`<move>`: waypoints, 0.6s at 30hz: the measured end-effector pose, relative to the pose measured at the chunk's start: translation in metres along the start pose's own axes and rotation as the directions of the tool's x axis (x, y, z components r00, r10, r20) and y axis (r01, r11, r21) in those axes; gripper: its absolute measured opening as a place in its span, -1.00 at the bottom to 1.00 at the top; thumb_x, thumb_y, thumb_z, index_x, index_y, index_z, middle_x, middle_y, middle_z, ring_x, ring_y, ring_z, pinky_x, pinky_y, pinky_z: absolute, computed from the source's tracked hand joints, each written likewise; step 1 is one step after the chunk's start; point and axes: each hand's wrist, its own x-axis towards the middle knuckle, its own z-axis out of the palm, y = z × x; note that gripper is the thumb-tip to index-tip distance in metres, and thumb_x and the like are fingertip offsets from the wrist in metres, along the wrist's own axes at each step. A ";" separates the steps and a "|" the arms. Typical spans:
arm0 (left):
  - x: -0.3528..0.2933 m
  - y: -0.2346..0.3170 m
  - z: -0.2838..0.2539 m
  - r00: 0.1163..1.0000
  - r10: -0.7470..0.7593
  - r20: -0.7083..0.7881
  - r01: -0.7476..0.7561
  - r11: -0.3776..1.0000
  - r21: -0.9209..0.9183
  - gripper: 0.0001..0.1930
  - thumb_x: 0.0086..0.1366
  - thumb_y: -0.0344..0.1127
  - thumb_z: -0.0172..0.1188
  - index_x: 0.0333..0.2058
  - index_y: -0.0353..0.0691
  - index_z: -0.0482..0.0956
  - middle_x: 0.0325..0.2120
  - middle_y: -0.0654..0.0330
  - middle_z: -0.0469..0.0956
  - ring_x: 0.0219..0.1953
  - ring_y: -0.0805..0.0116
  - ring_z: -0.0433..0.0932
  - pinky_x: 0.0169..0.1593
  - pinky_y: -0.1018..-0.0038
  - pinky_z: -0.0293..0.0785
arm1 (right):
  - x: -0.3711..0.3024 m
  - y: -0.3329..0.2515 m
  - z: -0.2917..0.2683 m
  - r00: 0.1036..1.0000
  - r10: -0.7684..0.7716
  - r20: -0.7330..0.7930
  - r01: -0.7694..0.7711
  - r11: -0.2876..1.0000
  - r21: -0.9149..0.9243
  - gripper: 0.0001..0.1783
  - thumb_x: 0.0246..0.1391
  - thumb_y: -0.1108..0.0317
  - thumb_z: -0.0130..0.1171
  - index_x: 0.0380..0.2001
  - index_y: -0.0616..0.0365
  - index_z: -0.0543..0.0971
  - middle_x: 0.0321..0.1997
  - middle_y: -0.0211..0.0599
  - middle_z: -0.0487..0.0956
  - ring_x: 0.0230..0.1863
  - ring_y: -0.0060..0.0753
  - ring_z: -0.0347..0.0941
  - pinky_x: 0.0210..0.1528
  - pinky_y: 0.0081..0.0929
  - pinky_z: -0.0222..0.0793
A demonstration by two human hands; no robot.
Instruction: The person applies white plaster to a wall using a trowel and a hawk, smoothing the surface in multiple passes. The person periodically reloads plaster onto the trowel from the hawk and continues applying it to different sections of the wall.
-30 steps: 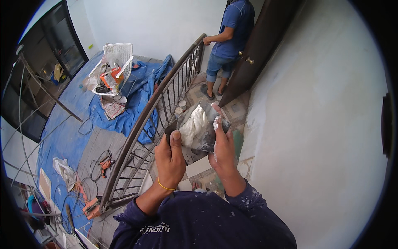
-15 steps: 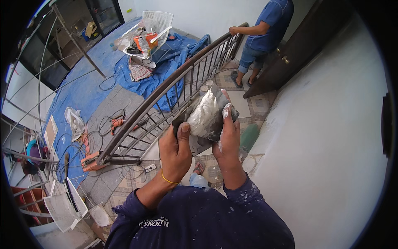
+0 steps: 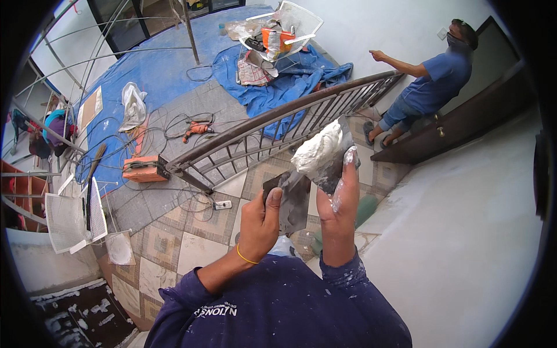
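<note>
My left hand [image 3: 259, 223] is closed on a dark, flat putty blade [image 3: 295, 204], its thumb lying over the near edge. Across from it, my right hand [image 3: 341, 200] grips a second grey putty blade [image 3: 332, 178]. A thick heap of white putty [image 3: 317, 149] rests on this second blade, which is tilted up and away from me. White smears cover the right thumb and palm edge. Both blades are held in front of my chest, close together, the left one lower. The fingers of both hands are partly hidden behind the blades.
Beyond my hands runs a brown metal railing [image 3: 278, 116]. A person in blue [image 3: 447, 78] stands by a dark door [image 3: 464, 119]. An orange drill [image 3: 197, 129], cables and an orange toolbox [image 3: 145, 168] lie left. A white chair [image 3: 297, 23] stands on blue tarp; a white wall [image 3: 458, 214] is right.
My view has turned, so the room sits differently. The two blades have moved apart, uncovering more of the left one. The person in blue now holds an arm out, off the railing.
</note>
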 end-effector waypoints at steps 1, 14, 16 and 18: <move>0.000 -0.003 -0.010 0.987 -0.158 -0.015 0.159 0.987 0.019 -0.62 0.45 -0.11 -0.07 -0.26 -0.38 0.50 -0.61 0.11 0.49 -0.58 0.35 0.39 -0.49 0.42 0.27 | -0.004 -0.002 0.004 0.999 -0.037 0.010 0.036 0.996 0.080 -0.47 0.29 0.04 -0.02 0.15 0.20 0.31 0.14 -0.26 0.40 0.10 -0.32 0.39 0.14 -0.33 0.34; 0.003 0.006 -0.062 0.764 -0.228 0.604 0.624 0.022 -0.781 -0.47 0.42 0.10 -0.16 0.07 -0.25 0.39 -0.12 0.05 0.56 -0.15 0.23 0.61 -0.12 0.25 0.61 | -0.029 -0.042 0.019 0.211 -0.829 0.519 0.909 0.361 0.207 -0.45 -0.18 -0.04 0.38 -0.03 -0.67 0.48 0.19 -0.46 0.39 0.26 -0.06 0.26 0.36 0.15 0.00; -0.003 0.010 -0.067 0.807 -0.193 0.559 0.581 0.090 -0.809 -0.52 0.44 0.03 -0.16 0.09 -0.25 0.34 -0.10 0.07 0.54 -0.13 0.27 0.61 -0.10 0.32 0.61 | -0.031 -0.043 0.016 0.202 -0.784 0.587 0.884 0.404 0.235 -0.43 -0.24 -0.04 0.41 -0.05 -0.74 0.50 0.20 -0.50 0.35 0.31 -0.03 0.19 0.36 0.17 0.03; -0.007 0.014 -0.070 0.851 -0.143 0.505 0.523 0.151 -0.839 -0.54 0.45 -0.02 -0.14 0.10 -0.27 0.32 -0.08 0.08 0.53 -0.10 0.30 0.60 -0.09 0.35 0.61 | -0.033 -0.043 0.013 0.267 -0.759 0.594 0.865 0.461 0.199 -0.41 -0.26 0.00 0.42 -0.05 -0.72 0.51 0.22 -0.48 0.33 0.32 0.03 0.16 0.33 0.17 0.10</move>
